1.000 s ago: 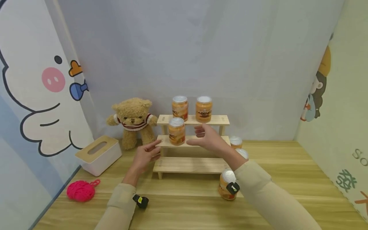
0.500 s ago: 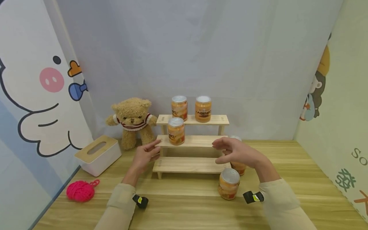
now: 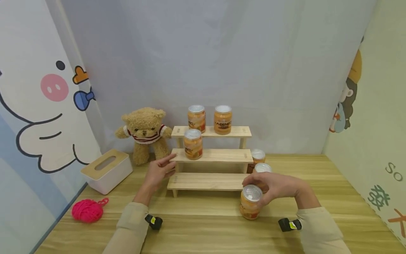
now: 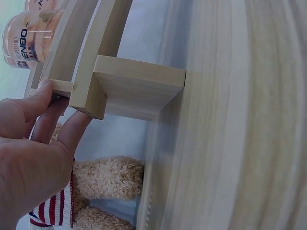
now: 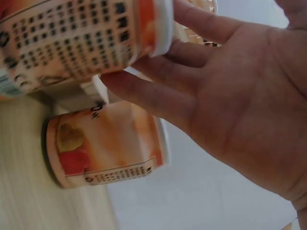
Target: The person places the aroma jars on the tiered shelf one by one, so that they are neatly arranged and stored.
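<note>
My left hand point(image 3: 159, 173) holds the left end of the middle board of a three-tier wooden rack point(image 3: 212, 180); in the left wrist view its thumb lies over the board and its fingers below. At the front right, my right hand point(image 3: 277, 187) curves round the top of an orange fruit jar point(image 3: 250, 208) standing on the table. The right wrist view shows fingers point(image 5: 148, 96) passing beside and behind that jar's pale lid. Another fruit jar point(image 5: 105, 143) is just behind it. On the rack's middle board stands a fruit jar point(image 3: 193, 145), with fruit jars point(image 3: 223, 120) on the top board.
Behind the right hand, two more jars point(image 3: 258, 155) stand along the rack's right side. A teddy bear point(image 3: 146, 135) in a striped sweater sits left of the rack. Further left are a tissue box point(image 3: 109, 174) and pink yarn point(image 3: 87, 211). A pale wall point(image 3: 203, 63) closes the back.
My right hand has moved away from the middle board, right and down towards me, to the front jar on the table. My left hand has kept its place on the rack.
</note>
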{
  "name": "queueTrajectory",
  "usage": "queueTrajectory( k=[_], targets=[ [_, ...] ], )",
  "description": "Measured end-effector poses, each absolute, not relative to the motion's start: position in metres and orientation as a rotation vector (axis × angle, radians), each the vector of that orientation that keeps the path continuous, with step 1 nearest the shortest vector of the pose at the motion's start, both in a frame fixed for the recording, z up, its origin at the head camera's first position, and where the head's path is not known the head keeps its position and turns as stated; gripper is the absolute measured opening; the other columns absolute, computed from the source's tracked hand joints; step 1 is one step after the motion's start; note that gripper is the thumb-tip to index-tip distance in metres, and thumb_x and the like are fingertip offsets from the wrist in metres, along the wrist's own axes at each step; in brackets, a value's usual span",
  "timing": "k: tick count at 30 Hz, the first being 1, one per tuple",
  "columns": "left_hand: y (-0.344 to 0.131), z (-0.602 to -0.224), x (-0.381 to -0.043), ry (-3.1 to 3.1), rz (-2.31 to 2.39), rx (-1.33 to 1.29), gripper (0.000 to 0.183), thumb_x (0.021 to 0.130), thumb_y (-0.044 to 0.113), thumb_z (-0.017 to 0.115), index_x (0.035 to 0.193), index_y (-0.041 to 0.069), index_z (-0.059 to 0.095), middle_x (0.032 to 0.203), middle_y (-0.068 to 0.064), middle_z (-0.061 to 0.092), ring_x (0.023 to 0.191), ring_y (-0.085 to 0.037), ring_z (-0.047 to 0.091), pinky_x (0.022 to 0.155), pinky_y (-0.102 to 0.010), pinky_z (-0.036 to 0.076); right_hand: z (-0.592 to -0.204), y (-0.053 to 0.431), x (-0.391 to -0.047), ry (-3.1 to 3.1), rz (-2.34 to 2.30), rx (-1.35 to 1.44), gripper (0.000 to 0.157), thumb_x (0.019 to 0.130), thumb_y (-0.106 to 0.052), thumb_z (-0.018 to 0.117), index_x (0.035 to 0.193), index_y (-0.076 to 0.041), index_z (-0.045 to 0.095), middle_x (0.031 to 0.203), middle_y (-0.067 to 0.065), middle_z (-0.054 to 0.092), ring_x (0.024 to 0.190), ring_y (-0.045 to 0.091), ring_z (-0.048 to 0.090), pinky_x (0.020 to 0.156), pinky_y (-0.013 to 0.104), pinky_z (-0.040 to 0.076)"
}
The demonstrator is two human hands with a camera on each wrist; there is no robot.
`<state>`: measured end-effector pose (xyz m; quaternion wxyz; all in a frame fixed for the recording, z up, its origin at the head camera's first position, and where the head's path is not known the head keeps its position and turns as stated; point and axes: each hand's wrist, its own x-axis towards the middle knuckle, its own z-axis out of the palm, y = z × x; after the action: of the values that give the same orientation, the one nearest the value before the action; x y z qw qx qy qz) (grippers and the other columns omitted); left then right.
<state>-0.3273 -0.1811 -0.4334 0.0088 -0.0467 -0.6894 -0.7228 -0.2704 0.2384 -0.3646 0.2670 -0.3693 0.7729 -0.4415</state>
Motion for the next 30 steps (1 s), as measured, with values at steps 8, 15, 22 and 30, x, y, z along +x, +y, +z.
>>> queueTrajectory(
  k=[8, 15, 22, 30],
  targets=[
    [-0.182, -0.432, -0.327, -2.169, -2.25, -0.147, 0.044, 0.099, 0.007, 0.063, 0.143, 0.004, 0.055, 0.104, 0.005, 0.069, 0.099, -0.015, 0.066, 0.101, -0.051, 0.049, -0.377, 0.243, -0.276, 2.147, -1.198, -0.999, 0.067, 0.078, -0.011, 0.085, 0.132, 0.009, 0.049, 0.128, 0.018, 0.056, 0.12, 0.033, 0.054, 0.1, 0.029, 0.047],
    [-0.181, -0.431, -0.326, -2.169, -2.243, -0.162, 0.044, 0.1, 0.006, 0.062, 0.143, 0.003, 0.055, 0.104, 0.006, 0.069, 0.1, -0.014, 0.066, 0.099, -0.049, 0.051, -0.383, 0.243, -0.276, 2.183, -1.214, -0.951, 0.059, 0.077, -0.013, 0.086, 0.125, 0.003, 0.056, 0.117, 0.012, 0.063, 0.107, 0.028, 0.06, 0.091, 0.031, 0.053],
    [-0.182, -0.431, -0.325, -2.154, -2.253, -0.156, 0.045, 0.1, 0.006, 0.062, 0.143, 0.002, 0.054, 0.104, 0.007, 0.07, 0.096, -0.01, 0.066, 0.101, -0.052, 0.049, -0.386, 0.241, -0.275, 2.24, -1.171, -0.967, 0.054, 0.075, -0.017, 0.088, 0.12, -0.004, 0.061, 0.111, 0.009, 0.064, 0.103, 0.025, 0.06, 0.087, 0.03, 0.053],
    [-0.182, -0.431, -0.325, -2.151, -2.261, -0.153, 0.044, 0.1, 0.005, 0.062, 0.143, 0.003, 0.055, 0.101, 0.007, 0.07, 0.095, -0.01, 0.066, 0.1, -0.052, 0.049, -0.386, 0.24, -0.276, 2.298, -1.122, -1.061, 0.051, 0.074, -0.015, 0.087, 0.118, -0.003, 0.063, 0.11, 0.006, 0.064, 0.099, 0.02, 0.059, 0.084, 0.028, 0.052]
  ],
)
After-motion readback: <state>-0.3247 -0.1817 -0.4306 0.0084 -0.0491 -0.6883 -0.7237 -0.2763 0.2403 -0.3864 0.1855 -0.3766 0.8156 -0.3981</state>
